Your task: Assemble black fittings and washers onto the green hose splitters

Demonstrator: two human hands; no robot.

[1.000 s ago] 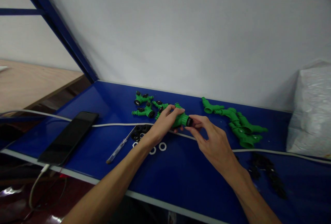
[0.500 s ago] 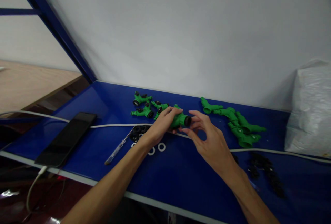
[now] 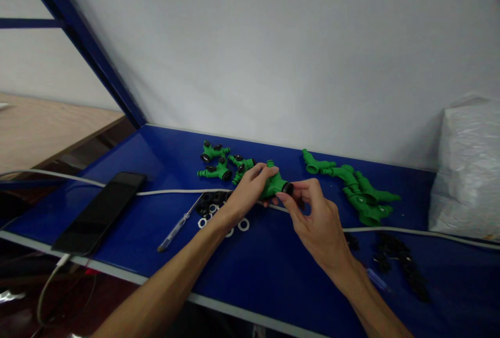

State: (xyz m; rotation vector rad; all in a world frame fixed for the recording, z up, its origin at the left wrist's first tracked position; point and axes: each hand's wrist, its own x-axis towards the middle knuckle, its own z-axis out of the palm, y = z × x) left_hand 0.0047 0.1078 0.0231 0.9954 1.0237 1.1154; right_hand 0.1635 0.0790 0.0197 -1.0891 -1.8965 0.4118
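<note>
L hand (image 3: 250, 187) grips grn Y-fitting (image 3: 274, 184); R hand (image 3: 318, 218) thumb + fingers pinch blk ring (image 3: 288, 188) at fitting's end. Screwdriver (image 3: 174, 232) nr wht washers (image 3: 247, 227) on blue bench (image 3: 250, 270).

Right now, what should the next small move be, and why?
I'd suggest a slight turn of the black ring with the right hand, which appears to pinch it at the end of the green fitting, while the left hand holds the fitting's body. Whether the ring is fully seated cannot be told.
</note>
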